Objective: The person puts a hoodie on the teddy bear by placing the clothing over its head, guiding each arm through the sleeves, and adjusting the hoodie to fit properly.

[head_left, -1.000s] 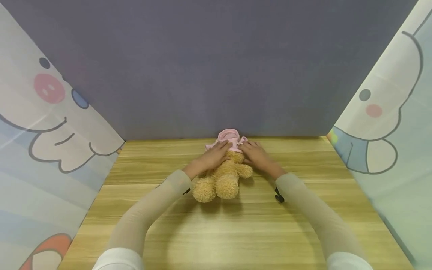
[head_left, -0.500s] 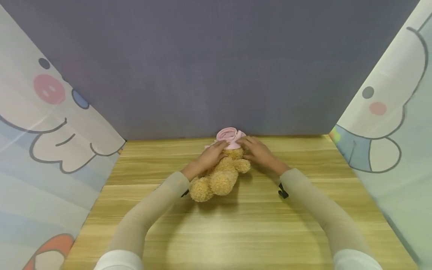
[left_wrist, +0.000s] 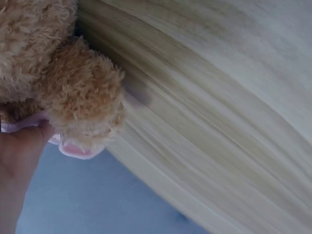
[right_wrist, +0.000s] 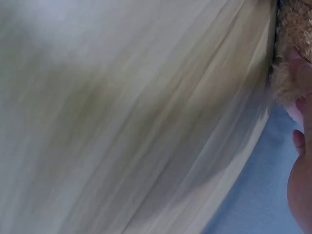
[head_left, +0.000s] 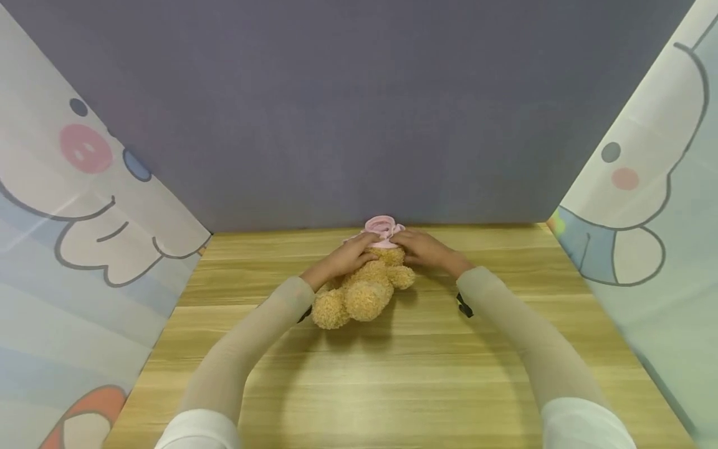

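Observation:
A curly golden-brown teddy bear (head_left: pixel 367 293) lies in the middle of the head view, feet toward me. Around its head end sits a small pink doll shirt (head_left: pixel 384 227), its round neck opening facing up at the far side. My left hand (head_left: pixel 350 257) holds the shirt's left edge; in the left wrist view its thumb (left_wrist: pixel 36 135) pinches pink cloth beside the fur. My right hand (head_left: pixel 426 251) grips the shirt's right side, fingers curled over the cloth. The right wrist view shows that hand (right_wrist: pixel 302 112) against fur and a bit of pink. The bear's face is hidden.
The wood-grain table (head_left: pixel 359 386) ends at a dark grey wall (head_left: pixel 359 112) just behind the shirt. Cartoon-printed panels stand at the left (head_left: pixel 84 262) and right (head_left: pixel 634 237). Black straps show at both wrists.
The bear's legs have swung left and slightly away from me. The right hand has moved over the shirt's right sleeve, which showed a second ago. Both hands stay at the shirt.

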### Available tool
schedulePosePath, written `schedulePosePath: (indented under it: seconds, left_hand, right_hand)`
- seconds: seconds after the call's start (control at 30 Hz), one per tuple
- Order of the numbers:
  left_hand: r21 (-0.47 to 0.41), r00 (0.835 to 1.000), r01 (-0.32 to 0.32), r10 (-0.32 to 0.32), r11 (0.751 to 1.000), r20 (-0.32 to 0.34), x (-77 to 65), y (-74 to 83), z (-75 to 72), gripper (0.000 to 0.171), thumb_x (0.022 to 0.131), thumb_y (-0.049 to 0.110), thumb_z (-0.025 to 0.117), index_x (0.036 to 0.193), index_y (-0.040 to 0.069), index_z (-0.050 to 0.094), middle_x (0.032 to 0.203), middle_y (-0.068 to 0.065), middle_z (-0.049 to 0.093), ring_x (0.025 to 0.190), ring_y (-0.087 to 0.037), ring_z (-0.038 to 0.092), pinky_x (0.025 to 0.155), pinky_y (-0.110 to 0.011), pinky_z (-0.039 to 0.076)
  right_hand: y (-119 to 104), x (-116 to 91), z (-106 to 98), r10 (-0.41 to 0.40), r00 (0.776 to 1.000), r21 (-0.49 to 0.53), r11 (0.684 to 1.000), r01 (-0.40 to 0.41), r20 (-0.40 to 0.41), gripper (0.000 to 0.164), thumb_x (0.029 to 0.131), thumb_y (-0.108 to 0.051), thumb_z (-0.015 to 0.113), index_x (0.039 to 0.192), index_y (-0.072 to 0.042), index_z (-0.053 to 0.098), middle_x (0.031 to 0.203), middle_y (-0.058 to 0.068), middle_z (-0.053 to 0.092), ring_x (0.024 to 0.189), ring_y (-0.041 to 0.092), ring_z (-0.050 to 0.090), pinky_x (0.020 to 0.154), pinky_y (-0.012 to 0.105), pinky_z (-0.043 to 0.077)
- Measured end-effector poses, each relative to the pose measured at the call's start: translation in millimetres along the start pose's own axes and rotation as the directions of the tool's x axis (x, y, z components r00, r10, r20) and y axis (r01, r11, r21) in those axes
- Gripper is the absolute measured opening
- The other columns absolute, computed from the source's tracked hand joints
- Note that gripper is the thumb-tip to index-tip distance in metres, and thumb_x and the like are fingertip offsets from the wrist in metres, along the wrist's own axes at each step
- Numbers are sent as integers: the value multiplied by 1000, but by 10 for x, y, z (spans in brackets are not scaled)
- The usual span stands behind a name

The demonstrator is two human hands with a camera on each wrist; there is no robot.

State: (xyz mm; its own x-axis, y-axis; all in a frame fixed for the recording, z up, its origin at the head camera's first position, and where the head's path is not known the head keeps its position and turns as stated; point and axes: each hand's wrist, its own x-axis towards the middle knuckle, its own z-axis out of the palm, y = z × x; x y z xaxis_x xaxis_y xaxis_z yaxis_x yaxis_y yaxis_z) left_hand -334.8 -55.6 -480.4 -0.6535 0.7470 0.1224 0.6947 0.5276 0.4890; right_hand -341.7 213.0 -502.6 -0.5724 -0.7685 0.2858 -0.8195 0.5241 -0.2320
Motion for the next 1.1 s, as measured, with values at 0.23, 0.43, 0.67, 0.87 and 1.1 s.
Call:
schedulePosePath:
  seconds: [0.23,0.43,0.67,0.87,1.1]
  left_hand:
    - [-139,998,63,-61,988,23,-89,-65,-12,47,104,23,60,148,11,47,149,-10,50,136,-27,49,111,-43,42]
    - [-226,990,120,-135,967,-51,-168,-53,34,46,101,21,64,143,12,47,134,-11,57,88,-15,62,77,-32,53]
    - [-69,962,180,-190,981,-196,-34,25,37,41,101,22,65,133,5,45,112,-14,58,79,-22,57,71,-36,51]
    - [6,941,243,-234,970,-245,-3,116,83,40,100,21,66,130,2,47,131,-18,56,112,-31,59,94,-47,51]
    - [129,929,278,-233,952,-287,51,199,114,28,102,19,62,120,2,49,116,-19,58,91,-34,64,76,-50,55]
  right_hand:
    - [-84,25,187,-21,990,55,998,29,-138,17,84,1,70,90,-8,57,90,11,68,80,27,60,75,46,45]
    - [-319,98,289,170,961,-139,969,-203,-219,16,80,-6,78,88,-6,65,94,13,74,86,30,70,73,47,46]
    - [-410,268,64,366,920,5,929,-369,-136,31,84,-13,80,76,-10,50,71,6,54,66,23,51,63,40,42]
    - [-534,220,-81,439,896,119,895,-429,-71,23,94,-25,74,103,-9,60,93,6,67,89,27,63,77,47,46]
    - [-646,311,75,373,904,-17,923,-385,-208,17,88,-10,78,84,-6,61,71,3,61,67,19,60,65,36,51]
